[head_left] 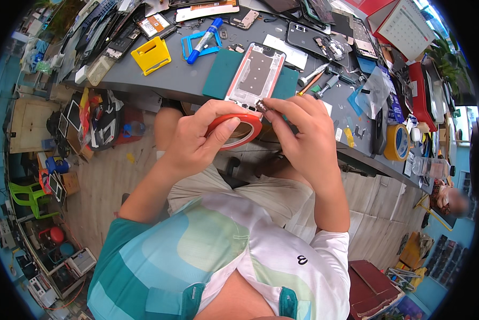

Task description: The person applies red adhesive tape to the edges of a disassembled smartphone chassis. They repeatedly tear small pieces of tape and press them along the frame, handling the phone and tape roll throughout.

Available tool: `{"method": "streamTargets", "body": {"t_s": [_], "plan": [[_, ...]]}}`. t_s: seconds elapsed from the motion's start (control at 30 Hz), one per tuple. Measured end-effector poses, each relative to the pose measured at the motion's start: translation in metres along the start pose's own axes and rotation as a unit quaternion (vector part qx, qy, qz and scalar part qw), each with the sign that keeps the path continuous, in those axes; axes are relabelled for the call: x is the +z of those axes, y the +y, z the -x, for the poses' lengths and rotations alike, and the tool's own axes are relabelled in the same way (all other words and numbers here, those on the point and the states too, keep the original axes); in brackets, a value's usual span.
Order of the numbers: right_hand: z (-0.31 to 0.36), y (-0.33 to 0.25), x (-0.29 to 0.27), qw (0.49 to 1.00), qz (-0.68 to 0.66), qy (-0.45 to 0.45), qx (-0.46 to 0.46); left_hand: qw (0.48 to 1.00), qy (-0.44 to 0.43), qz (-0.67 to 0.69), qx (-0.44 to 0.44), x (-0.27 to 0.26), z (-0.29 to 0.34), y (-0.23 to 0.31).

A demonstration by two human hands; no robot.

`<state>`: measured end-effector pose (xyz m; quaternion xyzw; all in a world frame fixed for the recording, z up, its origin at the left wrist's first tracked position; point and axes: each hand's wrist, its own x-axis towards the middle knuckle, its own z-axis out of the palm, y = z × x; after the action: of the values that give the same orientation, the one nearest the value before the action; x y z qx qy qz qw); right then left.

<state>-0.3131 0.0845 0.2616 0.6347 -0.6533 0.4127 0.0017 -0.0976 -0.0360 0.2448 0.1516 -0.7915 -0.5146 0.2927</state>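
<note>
A phone frame (256, 77) lies on a green mat (218, 73) at the desk's near edge, with red strips along its two long sides. My left hand (192, 143) is closed on a roll of red tape (255, 125), thumb over its near side and fingers behind. The roll is just below the frame's near end. Between the thumb and fingertips of my right hand (308, 133) is a small dark razor blade (261, 105), close to the frame's near end and the roll. Whether blade and tape touch cannot be made out.
A blue marker (204, 41), a yellow plastic holder (151, 55) and a blue frame (187, 47) lie left of the mat. Screwdrivers (327, 85) and a dark phone back (306, 40) are at right. Yellow tape (397, 142) stands at the right edge.
</note>
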Motion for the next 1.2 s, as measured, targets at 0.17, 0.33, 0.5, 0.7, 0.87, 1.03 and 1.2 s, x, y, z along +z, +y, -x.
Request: {"method": "streamTargets", "body": {"t_s": [0.17, 0.33, 0.5, 0.7, 0.87, 1.03, 1.2], "plan": [[-0.002, -0.005, -0.004, 1.000, 0.005, -0.013, 0.010, 1.000, 0.009, 0.001, -0.007, 0.000, -0.001, 0.003], [-0.004, -0.003, -0.004, 1.000, 0.009, -0.012, -0.012, 1.000, 0.012, 0.004, -0.029, 0.001, -0.001, 0.002], [-0.010, -0.004, 0.000, 0.999, 0.017, -0.022, -0.041, 0.999, 0.009, -0.042, 0.004, -0.001, 0.001, -0.001], [-0.016, -0.003, 0.005, 0.997, 0.021, -0.042, -0.057, 0.998, 0.015, -0.052, 0.013, -0.003, 0.002, -0.002], [-0.014, 0.003, -0.003, 0.998, 0.009, -0.049, -0.049, 0.999, 0.017, -0.040, -0.013, 0.004, -0.005, 0.007], [-0.004, 0.018, 0.007, 0.997, -0.012, -0.033, -0.064, 0.996, 0.068, -0.047, 0.010, 0.009, -0.006, 0.008], [-0.002, 0.018, 0.009, 0.997, 0.021, -0.047, -0.052, 0.998, 0.061, 0.008, -0.006, 0.005, 0.002, -0.016]]}}
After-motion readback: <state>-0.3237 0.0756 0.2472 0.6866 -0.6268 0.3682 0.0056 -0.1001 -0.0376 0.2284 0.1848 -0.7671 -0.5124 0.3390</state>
